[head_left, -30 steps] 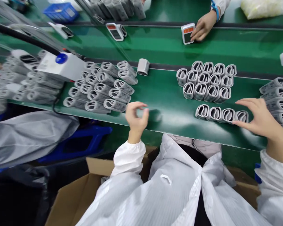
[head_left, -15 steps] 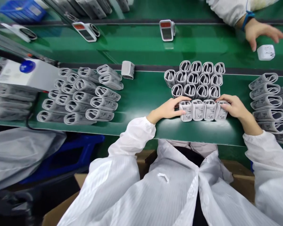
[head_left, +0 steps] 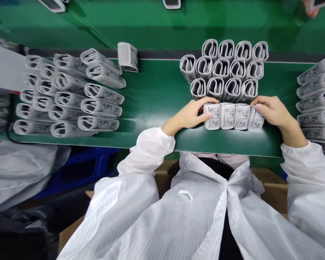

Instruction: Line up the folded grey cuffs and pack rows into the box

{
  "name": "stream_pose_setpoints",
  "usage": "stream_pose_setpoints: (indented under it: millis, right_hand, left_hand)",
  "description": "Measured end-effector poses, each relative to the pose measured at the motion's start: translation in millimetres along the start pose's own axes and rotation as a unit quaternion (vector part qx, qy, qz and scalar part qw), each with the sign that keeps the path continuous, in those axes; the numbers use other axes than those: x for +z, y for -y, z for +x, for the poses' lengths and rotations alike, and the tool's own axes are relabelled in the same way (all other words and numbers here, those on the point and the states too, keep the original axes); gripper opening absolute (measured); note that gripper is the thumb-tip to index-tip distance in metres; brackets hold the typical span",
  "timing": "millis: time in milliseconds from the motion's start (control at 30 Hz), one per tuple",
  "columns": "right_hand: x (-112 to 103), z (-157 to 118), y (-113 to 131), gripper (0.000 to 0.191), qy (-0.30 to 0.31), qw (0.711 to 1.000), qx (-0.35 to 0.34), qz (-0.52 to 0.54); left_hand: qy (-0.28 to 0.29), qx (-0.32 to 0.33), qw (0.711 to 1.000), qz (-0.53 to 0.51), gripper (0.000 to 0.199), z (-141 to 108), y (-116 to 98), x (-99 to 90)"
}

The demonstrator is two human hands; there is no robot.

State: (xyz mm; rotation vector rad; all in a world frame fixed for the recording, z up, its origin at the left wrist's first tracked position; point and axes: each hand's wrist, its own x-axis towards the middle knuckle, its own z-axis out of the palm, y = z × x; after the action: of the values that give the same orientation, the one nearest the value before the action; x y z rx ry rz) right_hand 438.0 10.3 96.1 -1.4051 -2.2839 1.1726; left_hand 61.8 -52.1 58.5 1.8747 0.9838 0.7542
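Near the front edge of the green bench, a short row of grey rolled wrist cuffs [head_left: 228, 116] stands side by side, printed faces toward me. My left hand [head_left: 194, 114] grips the row's left end, thumb on the front of the outermost cuff and fingers behind it. At the other end, my right hand [head_left: 271, 111] has its thumb and fingers on the rightmost cuff [head_left: 256, 119], which leans slightly. Just behind the row, more rolled cuffs [head_left: 221, 68] are stacked in several layers, their coiled ends facing me.
Piles of rolled cuffs lie on the left [head_left: 70, 94] and on the right [head_left: 318, 103]. A single cuff [head_left: 127, 56] stands by the bench's back strip. Beyond run a green belt [head_left: 141, 21] with white devices [head_left: 172, 3] and part of another person's hand [head_left: 311, 9].
My view has tilted down and closer to the bench. Both hands keep their hold at the row's ends. The other person's hand is now mostly out of frame, beside a white device.
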Motion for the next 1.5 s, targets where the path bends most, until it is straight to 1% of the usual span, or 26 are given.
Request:
stream_pose_setpoints:
  millis: [100,200,367,533,633,767,933,1067,1300,1500]
  right_hand:
    - [-1.1,-0.6,-0.7,0.062,0.006,0.999,0.0,-0.034]
    - [-2.4,-0.1,-3.3,0.062,0.015,0.998,-0.004,-0.055]
    - [-2.7,0.7,-5.3,0.056,0.017,0.999,-0.004,-0.047]
    - [-2.4,-0.3,-3.6,0.055,0.02,0.999,-0.007,-0.04]
    - [-2.3,-0.6,-1.5,0.057,0.022,0.999,-0.007,-0.037]
    - [-2.4,-0.2,3.4,0.062,0.016,1.0,-0.009,-0.024]
    - [-2.6,0.3,7.0,0.065,0.018,0.999,-0.018,-0.024]
    - [-1.8,0.3,4.7,0.065,0.018,0.999,-0.015,-0.024]
    - [-1.3,0.0,-3.7,0.076,0.027,0.999,-0.012,-0.035]
    - [-0.1,0.0,-4.9,0.073,0.021,1.0,-0.014,-0.017]
  left_hand:
    - [-0.001,0.0,1.0,0.013,0.086,-1.0,-4.2,-1.3]
    - [0.0,0.005,1.0,0.001,0.086,-0.9,-2.8,-2.0]
    - [-0.007,0.018,0.999,-0.028,0.088,-1.1,0.5,-1.9]
    - [-0.014,0.018,0.999,-0.041,0.094,-1.3,-0.4,-2.5]
    - [-0.018,0.005,0.999,-0.031,0.091,-0.9,0.2,-2.2]
    - [-0.024,0.01,0.999,-0.019,0.088,-0.4,3.4,-1.5]
    - [-0.017,0.009,0.999,-0.034,0.087,-0.9,5.9,-2.2]
    - [-0.012,-0.002,0.999,-0.042,0.088,-1.9,4.7,-3.0]
    - [-0.013,0.001,0.999,-0.04,0.089,-3.0,6.2,-2.6]
    - [-0.014,0.007,0.999,-0.029,0.086,-3.7,6.8,-2.7]
